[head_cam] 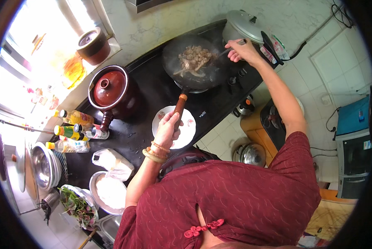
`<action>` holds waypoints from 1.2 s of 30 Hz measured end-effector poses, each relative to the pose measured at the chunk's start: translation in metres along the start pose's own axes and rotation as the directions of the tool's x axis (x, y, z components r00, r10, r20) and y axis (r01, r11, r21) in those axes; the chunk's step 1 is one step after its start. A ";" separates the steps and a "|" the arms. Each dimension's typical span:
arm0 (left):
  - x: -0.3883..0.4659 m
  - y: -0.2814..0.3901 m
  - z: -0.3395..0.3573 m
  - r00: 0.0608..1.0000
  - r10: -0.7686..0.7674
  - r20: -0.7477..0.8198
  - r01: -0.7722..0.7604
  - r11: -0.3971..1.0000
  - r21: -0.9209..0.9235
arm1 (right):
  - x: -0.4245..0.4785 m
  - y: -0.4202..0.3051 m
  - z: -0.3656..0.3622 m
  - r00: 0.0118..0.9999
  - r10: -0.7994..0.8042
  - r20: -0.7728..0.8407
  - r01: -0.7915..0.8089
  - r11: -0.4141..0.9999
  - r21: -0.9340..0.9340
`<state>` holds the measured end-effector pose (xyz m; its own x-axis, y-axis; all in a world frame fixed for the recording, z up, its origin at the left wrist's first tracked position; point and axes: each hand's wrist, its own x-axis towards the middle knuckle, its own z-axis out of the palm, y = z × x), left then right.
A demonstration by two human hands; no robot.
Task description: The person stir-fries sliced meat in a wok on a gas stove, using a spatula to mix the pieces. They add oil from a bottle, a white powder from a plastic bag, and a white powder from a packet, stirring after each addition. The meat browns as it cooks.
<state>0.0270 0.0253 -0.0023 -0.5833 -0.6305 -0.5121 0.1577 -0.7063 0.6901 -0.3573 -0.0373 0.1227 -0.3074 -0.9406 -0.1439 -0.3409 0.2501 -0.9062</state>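
Observation:
My left hand (pixel 168 127) grips the wooden handle (pixel 180 107) of a dark wok (pixel 173 56) that sits on the gas hob. Under that hand, on the counter, lies a white plate (pixel 186 137) with a red flower pattern. My right hand (pixel 241 50) is closed around the handle of a metal spatula (pixel 224 52), whose blade reaches into the wok and is partly hidden. Browned meat pieces (pixel 195 58) lie heaped in the wok, with paler strips at the near side. Haze hangs over the wok.
Left of the wok stands a brown lidded clay pot (pixel 111 87). Bottles (pixel 77 116), a plastic bag (pixel 114 162), a bowl of white contents (pixel 109 190) and leafy greens (pixel 77 207) line the counter's left. An aluminium pot (pixel 243 26) stands behind my right hand.

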 end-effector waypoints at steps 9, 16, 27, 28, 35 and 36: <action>-0.001 0.004 0.001 1.000 0.001 -0.001 -0.001 1.000 -0.026 | -0.016 -0.032 -0.032 0.979 -0.008 0.202 0.040 0.988 -0.152; 0.000 0.007 0.003 1.000 -0.005 -0.016 0.004 1.000 -0.026 | 0.013 -0.026 -0.037 0.995 0.018 0.097 -0.001 0.986 -0.169; -0.001 0.005 0.003 1.000 0.012 -0.025 -0.013 0.999 -0.036 | 0.011 0.005 0.055 0.413 -0.617 0.670 0.910 0.252 -0.330; -0.002 0.004 0.003 0.999 0.013 -0.031 -0.014 0.999 -0.035 | -0.003 0.003 0.058 0.434 -0.444 0.784 0.901 0.212 -0.379; -0.003 0.002 0.004 0.999 0.030 -0.035 -0.031 0.999 -0.029 | -0.053 -0.040 0.046 0.427 -0.218 0.878 0.903 0.150 -0.402; -0.004 0.002 0.004 0.999 0.032 -0.036 -0.033 0.999 -0.030 | -0.043 -0.045 0.034 0.443 -0.377 0.813 0.881 0.351 -0.317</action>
<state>0.0264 0.0272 0.0033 -0.5487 -0.6642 -0.5077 0.2013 -0.6943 0.6909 -0.2986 -0.0162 0.1561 0.7151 -0.6975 -0.0450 -0.6721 -0.6685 -0.3185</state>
